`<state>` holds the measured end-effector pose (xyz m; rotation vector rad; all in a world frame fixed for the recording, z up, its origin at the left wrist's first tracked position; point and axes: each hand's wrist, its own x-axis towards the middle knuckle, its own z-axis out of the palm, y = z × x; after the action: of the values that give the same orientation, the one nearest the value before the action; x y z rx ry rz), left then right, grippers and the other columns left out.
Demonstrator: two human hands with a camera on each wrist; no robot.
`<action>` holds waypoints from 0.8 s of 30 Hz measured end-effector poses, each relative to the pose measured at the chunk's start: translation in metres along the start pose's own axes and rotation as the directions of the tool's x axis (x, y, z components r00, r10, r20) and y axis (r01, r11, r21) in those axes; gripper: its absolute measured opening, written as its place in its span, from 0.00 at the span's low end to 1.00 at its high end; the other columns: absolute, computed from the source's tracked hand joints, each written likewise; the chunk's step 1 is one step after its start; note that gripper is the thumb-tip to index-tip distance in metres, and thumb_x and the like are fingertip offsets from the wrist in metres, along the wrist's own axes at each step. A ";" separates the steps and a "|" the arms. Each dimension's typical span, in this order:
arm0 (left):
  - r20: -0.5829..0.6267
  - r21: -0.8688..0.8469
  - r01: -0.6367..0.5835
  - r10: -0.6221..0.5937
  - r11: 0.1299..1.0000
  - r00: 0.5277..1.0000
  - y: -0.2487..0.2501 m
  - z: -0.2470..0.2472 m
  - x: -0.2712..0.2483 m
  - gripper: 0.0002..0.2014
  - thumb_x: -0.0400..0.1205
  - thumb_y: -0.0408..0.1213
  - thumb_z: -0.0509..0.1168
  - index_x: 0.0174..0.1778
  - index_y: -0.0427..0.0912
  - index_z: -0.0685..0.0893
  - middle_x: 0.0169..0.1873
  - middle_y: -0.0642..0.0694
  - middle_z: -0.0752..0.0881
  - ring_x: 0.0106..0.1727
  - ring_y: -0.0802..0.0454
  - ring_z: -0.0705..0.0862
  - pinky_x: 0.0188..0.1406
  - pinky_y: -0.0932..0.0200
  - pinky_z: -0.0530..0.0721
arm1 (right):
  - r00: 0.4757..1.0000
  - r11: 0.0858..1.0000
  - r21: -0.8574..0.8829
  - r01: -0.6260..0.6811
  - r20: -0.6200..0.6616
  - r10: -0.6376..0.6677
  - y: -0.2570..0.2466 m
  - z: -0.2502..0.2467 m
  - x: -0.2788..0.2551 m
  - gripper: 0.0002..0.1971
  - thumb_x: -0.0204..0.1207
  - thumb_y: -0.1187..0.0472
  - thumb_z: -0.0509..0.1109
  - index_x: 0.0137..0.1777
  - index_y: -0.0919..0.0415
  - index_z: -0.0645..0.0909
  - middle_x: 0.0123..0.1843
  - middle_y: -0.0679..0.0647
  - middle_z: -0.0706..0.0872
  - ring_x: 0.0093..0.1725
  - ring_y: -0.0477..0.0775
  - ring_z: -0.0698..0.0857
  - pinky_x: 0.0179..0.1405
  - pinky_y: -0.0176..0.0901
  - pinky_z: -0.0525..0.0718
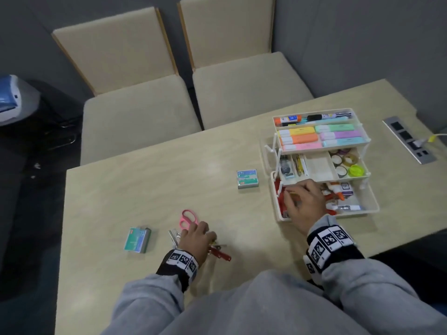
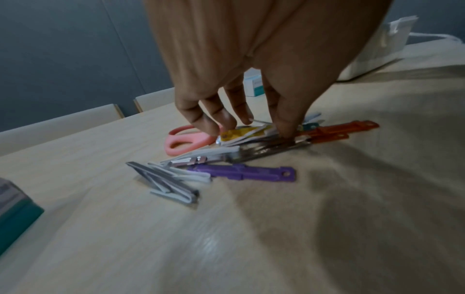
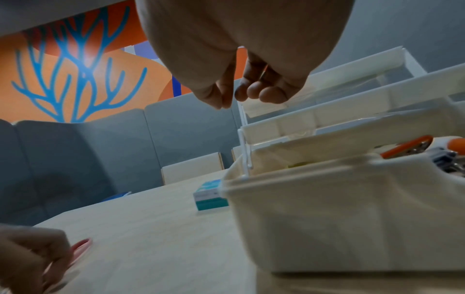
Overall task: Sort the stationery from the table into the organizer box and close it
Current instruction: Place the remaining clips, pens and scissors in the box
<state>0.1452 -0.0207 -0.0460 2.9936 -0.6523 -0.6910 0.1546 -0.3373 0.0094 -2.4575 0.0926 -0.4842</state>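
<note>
The white organizer box (image 1: 372, 206) stands open on the table's right, its tiers fanned out and holding highlighters, tape rolls and glue. My right hand (image 1: 292, 197) hovers over the left end of its bottom tray; in the right wrist view its fingers (image 3: 254, 91) hang loosely curled with nothing between them. My left hand (image 1: 205, 234) is down on a small pile near the front edge. There its fingertips and thumb pinch a yellow packet (image 2: 241, 135) beside pink scissors (image 2: 186, 139), red cutters (image 2: 339, 129), a purple cutter (image 2: 241, 172) and grey clips (image 2: 166, 183).
One teal staple box (image 1: 247, 179) lies just left of the organizer, another (image 1: 136, 239) left of the pile. A metal socket strip (image 1: 408, 140) with a plugged cable sits at the far right. Two beige chairs (image 1: 135, 112) stand behind the table.
</note>
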 end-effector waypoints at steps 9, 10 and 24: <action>-0.136 -0.077 -0.200 0.188 0.977 0.973 -0.031 0.000 -0.008 0.09 0.65 0.40 0.78 0.38 0.55 0.87 0.35 0.57 0.86 0.39 0.46 0.83 0.34 0.55 0.74 | 0.969 0.999 0.046 0.016 0.245 -0.027 -0.041 0.036 -0.035 0.04 0.76 0.61 0.72 0.46 0.60 0.88 0.41 0.50 0.81 0.38 0.47 0.78 0.40 0.42 0.79; -0.191 -0.091 -0.224 0.204 0.970 0.960 -0.035 -0.001 -0.008 0.08 0.67 0.41 0.77 0.38 0.55 0.86 0.33 0.57 0.86 0.37 0.47 0.82 0.33 0.56 0.73 | 0.941 0.999 0.048 0.006 0.337 -0.022 -0.047 0.042 -0.037 0.04 0.76 0.60 0.72 0.47 0.58 0.88 0.41 0.49 0.82 0.36 0.47 0.78 0.40 0.44 0.81; -0.208 -0.791 -0.132 -0.059 0.597 0.976 -0.012 -0.053 -0.025 0.06 0.80 0.36 0.68 0.44 0.45 0.91 0.33 0.48 0.91 0.34 0.54 0.87 0.35 0.63 0.84 | 0.742 0.876 0.321 -0.360 0.667 0.060 -0.113 0.071 -0.042 0.23 0.63 0.56 0.86 0.59 0.54 0.89 0.36 0.41 0.88 0.36 0.38 0.85 0.46 0.32 0.85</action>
<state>0.1520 -0.0046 0.0108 2.1336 -0.2597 -0.4608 0.1354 -0.1984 0.0103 -1.9988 -0.0166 0.4275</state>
